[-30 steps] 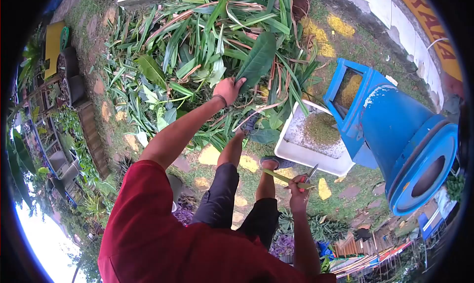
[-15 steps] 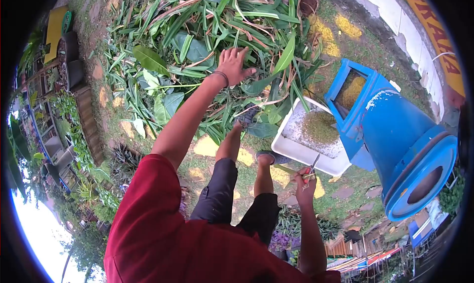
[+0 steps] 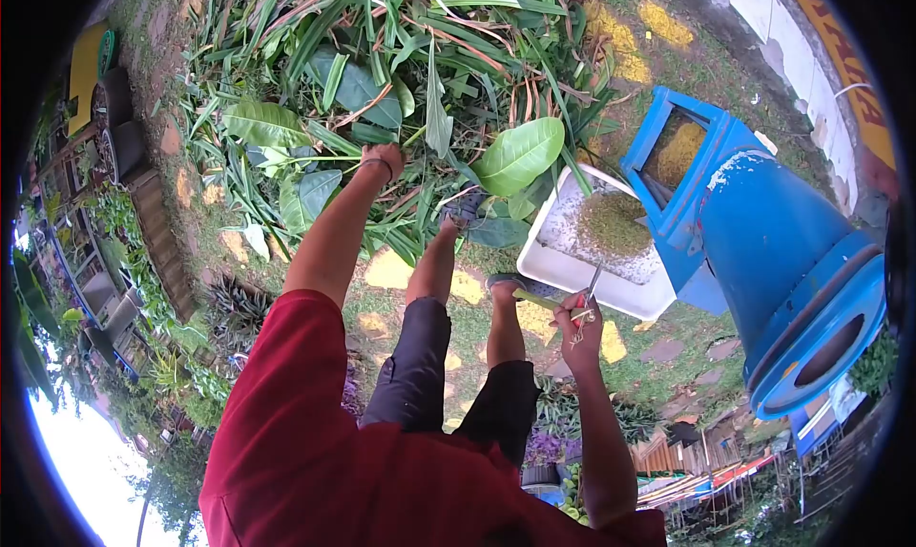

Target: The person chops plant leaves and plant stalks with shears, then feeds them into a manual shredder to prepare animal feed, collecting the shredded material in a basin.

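Observation:
My left hand [image 3: 384, 158] is closed round a green stem at the lower part of a big heap of cut leaves [image 3: 458, 60]. Broad leaves spread on both sides of that hand, one large light-green leaf [image 3: 520, 156] to its right. My right hand [image 3: 580, 335], lower right, is closed on a red-handled cutting tool [image 3: 595, 282], its metal blade pointing up, and on a piece of green stalk [image 3: 536, 300] that sticks out to the left. Fingers hide most of the tool's handle.
Right of the heap, a white tray [image 3: 558, 278] holds greenish-brown chopped material. Beside it stands a blue machine [image 3: 773, 232] with a wide round opening. My feet are on grass and paving stones below the heap. A white wall [image 3: 763, 22] runs along the upper right.
My left hand, open over the leaves before, has moved left and slightly down and closed on a stem. The large light-green leaf has turned its broad face up. My right hand has shifted slightly left.

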`<state>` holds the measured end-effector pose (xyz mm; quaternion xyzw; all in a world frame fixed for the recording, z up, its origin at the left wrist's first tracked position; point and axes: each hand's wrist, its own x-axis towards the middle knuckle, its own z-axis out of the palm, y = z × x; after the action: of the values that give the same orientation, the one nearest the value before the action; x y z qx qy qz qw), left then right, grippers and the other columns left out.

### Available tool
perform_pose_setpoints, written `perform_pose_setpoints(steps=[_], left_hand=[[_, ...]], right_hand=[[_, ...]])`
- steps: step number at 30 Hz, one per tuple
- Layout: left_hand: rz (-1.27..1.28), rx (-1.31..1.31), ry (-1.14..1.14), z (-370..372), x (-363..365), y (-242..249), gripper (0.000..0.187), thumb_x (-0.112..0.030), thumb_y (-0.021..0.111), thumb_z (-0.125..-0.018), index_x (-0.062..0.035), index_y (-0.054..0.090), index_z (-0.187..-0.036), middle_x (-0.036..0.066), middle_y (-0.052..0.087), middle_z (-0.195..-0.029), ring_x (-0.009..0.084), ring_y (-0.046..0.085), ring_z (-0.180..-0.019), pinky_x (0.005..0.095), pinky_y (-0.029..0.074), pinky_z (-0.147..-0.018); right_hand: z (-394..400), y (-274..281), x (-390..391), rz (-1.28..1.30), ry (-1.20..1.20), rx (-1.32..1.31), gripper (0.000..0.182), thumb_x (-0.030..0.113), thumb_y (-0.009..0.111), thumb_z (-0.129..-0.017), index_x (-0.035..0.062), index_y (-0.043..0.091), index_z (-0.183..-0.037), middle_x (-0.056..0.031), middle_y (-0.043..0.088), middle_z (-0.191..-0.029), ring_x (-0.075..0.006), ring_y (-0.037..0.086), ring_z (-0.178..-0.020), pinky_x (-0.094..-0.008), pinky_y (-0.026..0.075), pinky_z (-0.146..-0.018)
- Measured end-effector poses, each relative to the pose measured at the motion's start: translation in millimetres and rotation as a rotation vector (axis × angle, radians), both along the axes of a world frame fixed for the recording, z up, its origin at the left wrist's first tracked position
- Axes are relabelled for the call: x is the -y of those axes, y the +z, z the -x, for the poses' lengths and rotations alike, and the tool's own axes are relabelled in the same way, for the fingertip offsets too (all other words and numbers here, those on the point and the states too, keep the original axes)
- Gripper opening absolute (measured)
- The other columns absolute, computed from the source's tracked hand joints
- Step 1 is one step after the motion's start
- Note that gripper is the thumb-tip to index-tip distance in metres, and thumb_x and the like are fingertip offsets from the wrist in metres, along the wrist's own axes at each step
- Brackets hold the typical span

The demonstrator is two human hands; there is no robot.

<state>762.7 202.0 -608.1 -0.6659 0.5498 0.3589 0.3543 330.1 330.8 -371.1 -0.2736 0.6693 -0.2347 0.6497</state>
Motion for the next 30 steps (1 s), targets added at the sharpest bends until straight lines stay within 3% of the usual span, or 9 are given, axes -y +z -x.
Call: perform_pose_setpoints(steps=[3, 4, 5, 9, 13, 16, 21, 26, 30], left_hand=[[0.222, -0.131, 0.157, 22, -16, 53, 0.046, -0.044, 0.046, -0.1, -0.0024, 0.061, -0.111, 0.024, 0.065, -0.117, 0.0429, 0.065, -0.097, 0.0525, 0.051, -0.086], [0.43, -0.22, 0.07, 22, -23, 63, 0.042, -0.04, 0.044, -0.101, -0.0009, 0.059, -0.106, 0.026, 0.068, -0.097, 0.0473, 0.064, -0.086, 0.0544, 0.051, -0.076], [0.509, -0.232, 0.335, 22, -32, 74, 0.041, -0.039, 0.046, -0.102, -0.0003, 0.06, -0.103, 0.024, 0.067, -0.081, 0.0468, 0.063, -0.08, 0.0528, 0.05, -0.073], [0.31, -0.542, 0.318, 58, -57, 188, 0.044, -0.043, 0.052, -0.099, -0.0003, 0.061, -0.097, 0.028, 0.065, -0.085, 0.046, 0.063, -0.085, 0.0524, 0.049, -0.072], [0.339, -0.517, 0.396, 77, -102, 221, 0.044, -0.042, 0.056, -0.099, 0.0014, 0.064, -0.094, 0.026, 0.066, -0.081, 0.0457, 0.064, -0.083, 0.0485, 0.049, -0.072], [0.353, -0.453, 0.534, 70, -124, 217, 0.044, -0.039, 0.056, -0.1, 0.0032, 0.064, -0.092, 0.022, 0.067, -0.08, 0.0327, 0.066, -0.073, 0.0415, 0.048, -0.07], [0.44, -0.457, 0.61, 61, -132, 236, 0.044, -0.039, 0.058, -0.1, 0.0043, 0.064, -0.093, 0.018, 0.066, -0.075, 0.026, 0.058, -0.065, 0.0383, 0.047, -0.066], [0.379, -0.478, 0.605, 51, -123, 259, 0.047, -0.043, 0.056, -0.1, 0.0026, 0.058, -0.089, 0.008, 0.055, -0.066, 0.0156, 0.049, -0.061, 0.0332, 0.044, -0.06], [0.364, -0.474, 0.629, 57, -117, 283, 0.045, -0.041, 0.055, -0.101, 0.0027, 0.059, -0.094, 0.006, 0.053, -0.066, 0.0132, 0.048, -0.062, 0.0309, 0.043, -0.06]], right_hand=[[6, 12, -1, -0.04, 0.04, -0.053, 0.018, -0.01, 0.056, -0.087, 0.0056, 0.048, -0.093, -0.0013, 0.052, -0.082, -0.008, 0.054, -0.076, -0.0253, 0.05, -0.064], [8, 10, -3, -0.046, 0.045, -0.092, 0.019, -0.008, 0.058, -0.087, 0.0051, 0.05, -0.098, -0.0009, 0.052, -0.083, -0.0078, 0.054, -0.074, -0.0256, 0.05, -0.064], [12, 10, -4, -0.038, 0.03, -0.108, 0.019, -0.008, 0.058, -0.087, 0.0051, 0.05, -0.098, -0.0009, 0.052, -0.083, -0.0078, 0.054, -0.074, -0.0256, 0.05, -0.064], [15, 4, 11, -0.076, -0.067, -0.008, 0.019, -0.001, 0.063, -0.088, 0.0033, 0.054, -0.105, -0.0005, 0.053, -0.084, -0.0091, 0.056, -0.074, -0.0264, 0.054, -0.064], [21, -7, 19, -0.006, -0.111, -0.08, 0.015, 0.002, 0.063, -0.087, 0.0039, 0.052, -0.097, -0.0036, 0.057, -0.085, -0.0116, 0.059, -0.071, -0.0284, 0.055, -0.062], [24, -35, 17, -0.024, -0.113, -0.037, 0.016, 0.005, 0.064, -0.087, 0.0032, 0.054, -0.099, -0.004, 0.057, -0.084, -0.0121, 0.059, -0.071, -0.0283, 0.056, -0.061], [9, -82, 44, -0.217, -0.066, 0.184, 0.021, 0.015, 0.067, -0.088, 0.0029, 0.058, -0.103, -0.0041, 0.059, -0.087, -0.0125, 0.061, -0.074, -0.0338, 0.059, -0.067], [-8, -89, 45, -0.156, 0.098, -0.033, 0.035, 0.019, 0.07, -0.088, 0.0002, 0.055, -0.112, -0.0071, 0.062, -0.092, -0.0205, 0.063, -0.083, -0.038, 0.058, -0.066], [6, -56, 45, -0.118, 0.25, -0.175, 0.036, 0.021, 0.071, -0.087, 0.0015, 0.056, -0.113, -0.007, 0.063, -0.092, -0.0191, 0.063, -0.088, -0.0377, 0.056, -0.062]])
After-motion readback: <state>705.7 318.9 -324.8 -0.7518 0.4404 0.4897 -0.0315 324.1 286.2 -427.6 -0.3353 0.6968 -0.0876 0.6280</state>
